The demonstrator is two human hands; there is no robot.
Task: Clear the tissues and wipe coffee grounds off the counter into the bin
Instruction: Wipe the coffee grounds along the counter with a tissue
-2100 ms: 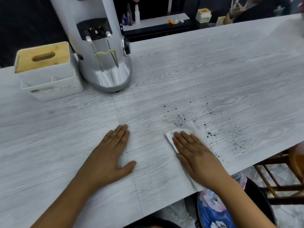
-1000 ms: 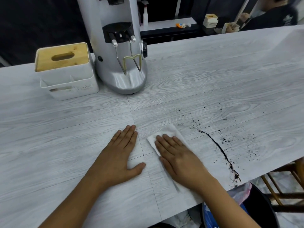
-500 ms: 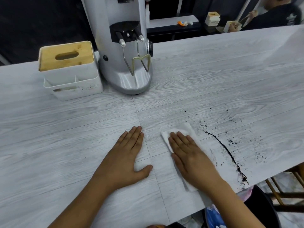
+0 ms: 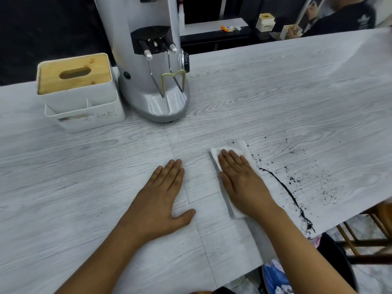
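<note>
We see only part of the tissue [image 4: 233,150]: our right hand [image 4: 241,183] covers its middle. The grinder [image 4: 148,60] is cut off at the top edge. The bin [image 4: 331,257], below the counter [image 4: 275,92] edge, is partly hidden by our right forearm, its contents indistinct. Behind the counter, a person [image 4: 339,18] is blurred.

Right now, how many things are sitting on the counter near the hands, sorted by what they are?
Hands: 2, left hand and right hand
Tissue: 1, under the right hand
Tissue box: 1
Grinder: 1
Line of coffee grounds: 1, plus loose specks
Total: 6
</note>
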